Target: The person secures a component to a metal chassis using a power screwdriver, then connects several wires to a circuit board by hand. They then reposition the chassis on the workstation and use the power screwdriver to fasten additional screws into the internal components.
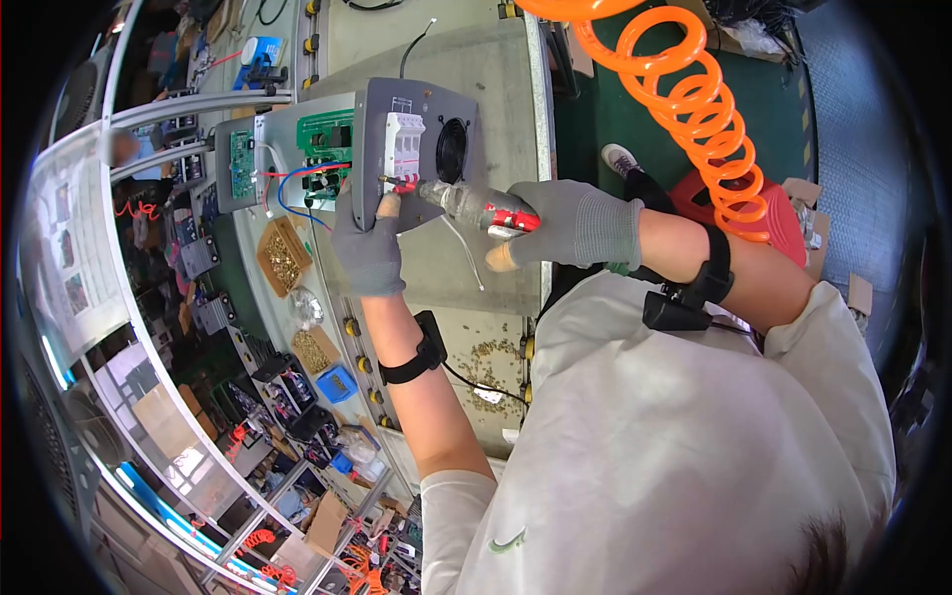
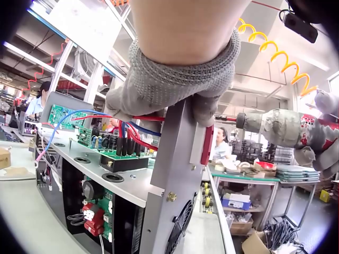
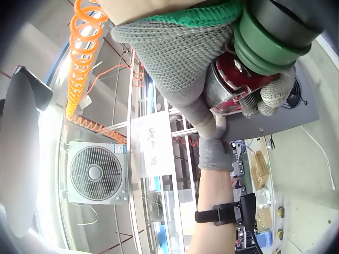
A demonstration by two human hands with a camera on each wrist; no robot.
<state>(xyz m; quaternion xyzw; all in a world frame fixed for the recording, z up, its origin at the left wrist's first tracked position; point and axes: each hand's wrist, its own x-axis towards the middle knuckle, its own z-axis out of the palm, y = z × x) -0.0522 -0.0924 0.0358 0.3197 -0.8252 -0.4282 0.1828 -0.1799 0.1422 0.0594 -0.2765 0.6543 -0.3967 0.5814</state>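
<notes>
A grey metal panel (image 1: 374, 139) stands upright on the chassis, carrying a white breaker block (image 1: 405, 144) and a black fan (image 1: 452, 149). The gloved left hand (image 1: 371, 243) grips the panel's edge beside the breaker, thumb on the front face, fingers behind near red and blue wires (image 2: 100, 114). In the gloved right hand (image 1: 575, 223) is a red and grey power driver (image 1: 476, 206), its bit pointing at the breaker's red lower part; whether it touches a screw cannot be told. The right wrist view shows fingers curled round the driver (image 3: 233, 84).
Green circuit boards (image 1: 325, 137) lie on the chassis behind the panel. Boxes of small screws (image 1: 283, 258) and a blue tray (image 1: 337, 384) line the bench's left side. Loose screws (image 1: 496, 362) lie on the bench near the body. An orange coiled hose (image 1: 694, 109) hangs at upper right.
</notes>
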